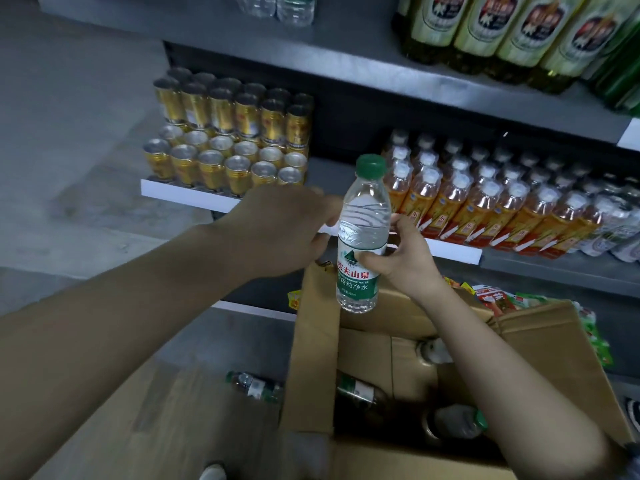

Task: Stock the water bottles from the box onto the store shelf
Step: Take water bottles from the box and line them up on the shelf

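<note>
Nearest the camera stands an open brown cardboard box [313, 344] with its flaps raised. Inside it lie several clear plastic water bottles with green caps and green labels [356, 389], on their sides in the shadow. Another such bottle [254, 386] lies outside the box, just beside its left wall. Above the box, the right hand [401, 252] grips an upright clear water bottle with a green cap and a green-and-red label [362, 233], thumb and fingers curled round its middle. The left hand [280, 230] is just beside this bottle with its fingers bent toward the bottle's upper part; whether they touch it I cannot tell. Beyond the hands is a grey store shelf with a white front strip [187, 195]. It carries gold drink cans [228, 143] stacked on the left and orange-labelled tea bottles with white caps [485, 206] on the right. The shelf above holds green bottles with pale labels [512, 29].
</note>
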`<action>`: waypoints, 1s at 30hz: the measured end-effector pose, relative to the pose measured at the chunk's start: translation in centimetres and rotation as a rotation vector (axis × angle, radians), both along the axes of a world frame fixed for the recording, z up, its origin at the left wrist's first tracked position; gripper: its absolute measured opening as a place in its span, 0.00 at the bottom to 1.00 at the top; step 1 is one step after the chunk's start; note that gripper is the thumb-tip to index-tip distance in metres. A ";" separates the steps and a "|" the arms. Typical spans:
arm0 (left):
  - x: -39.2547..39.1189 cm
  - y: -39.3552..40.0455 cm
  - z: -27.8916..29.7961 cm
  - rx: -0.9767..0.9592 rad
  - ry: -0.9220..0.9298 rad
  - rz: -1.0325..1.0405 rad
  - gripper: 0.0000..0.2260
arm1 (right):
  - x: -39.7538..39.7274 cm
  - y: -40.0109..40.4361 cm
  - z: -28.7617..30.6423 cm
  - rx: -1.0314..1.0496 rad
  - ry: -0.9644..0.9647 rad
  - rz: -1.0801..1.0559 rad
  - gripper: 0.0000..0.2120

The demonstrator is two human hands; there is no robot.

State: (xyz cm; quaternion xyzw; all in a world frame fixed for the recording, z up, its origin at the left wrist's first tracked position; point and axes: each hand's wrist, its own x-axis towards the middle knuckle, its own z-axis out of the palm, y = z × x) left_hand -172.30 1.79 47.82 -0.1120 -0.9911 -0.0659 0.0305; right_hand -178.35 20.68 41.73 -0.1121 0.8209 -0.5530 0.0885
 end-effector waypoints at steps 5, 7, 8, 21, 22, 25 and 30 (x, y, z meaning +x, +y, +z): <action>1.1 -5.1 3.8 -0.008 0.157 -0.098 0.09 | 0.6 -5.2 2.0 -0.031 0.057 -0.041 0.23; 1.1 -7.4 3.4 -0.020 0.216 -0.141 0.07 | 0.7 -7.2 2.5 -0.039 0.070 -0.060 0.22; 1.1 -8.4 3.4 -0.003 0.242 -0.183 0.06 | 0.8 -8.1 2.7 -0.043 0.073 -0.068 0.23; -1.2 -16.8 5.8 0.005 0.343 -0.198 0.09 | -1.3 -15.2 7.2 -0.104 0.181 -0.121 0.22; -1.5 -17.1 5.9 0.008 0.340 -0.186 0.07 | -1.7 -15.5 7.7 -0.106 0.190 -0.119 0.22; -2.9 -17.8 6.2 0.003 0.349 -0.137 0.09 | -3.3 -16.3 8.9 -0.127 0.216 -0.123 0.23; -5.5 -19.0 7.6 0.015 0.310 -0.050 0.13 | -6.2 -17.1 11.5 -0.149 0.294 -0.108 0.21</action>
